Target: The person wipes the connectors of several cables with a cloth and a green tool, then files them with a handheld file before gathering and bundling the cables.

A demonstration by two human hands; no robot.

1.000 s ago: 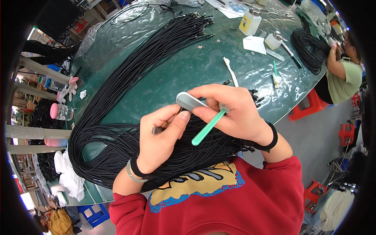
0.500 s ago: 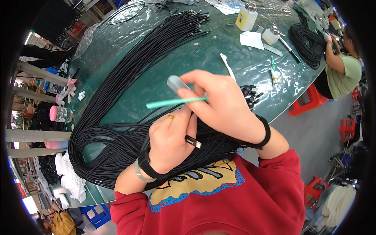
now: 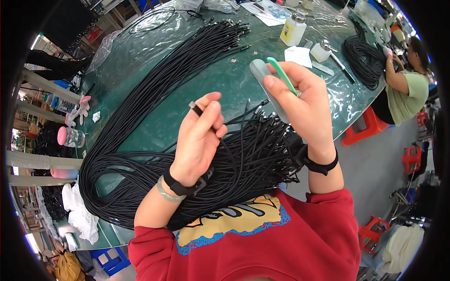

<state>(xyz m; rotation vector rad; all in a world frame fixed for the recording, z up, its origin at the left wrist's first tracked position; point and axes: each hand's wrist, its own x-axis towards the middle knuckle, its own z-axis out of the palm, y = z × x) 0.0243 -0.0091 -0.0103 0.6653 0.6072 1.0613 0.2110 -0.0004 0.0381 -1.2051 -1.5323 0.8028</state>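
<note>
Between its thumb and forefinger, my left hand grips the black-bodied plug of a cable, its metal end pointing up and left. My right hand closes on two tools: a thin green stick and a flat grey strip with a rounded end. The hands are apart, both raised over a thick bundle of black cables. That bundle loops round at the left. One set of plug ends lies at the far side, the other under my right wrist.
The green table carries a white bottle with a yellow label, a smaller pump bottle, white paper and a black pen. A person in light green works at the far right by another cable coil. A pink-lidded jar stands left.
My hands have separated. The right has moved up and right with the green stick and grey strip; the left has turned palm up, its plug now pointing away from me.
</note>
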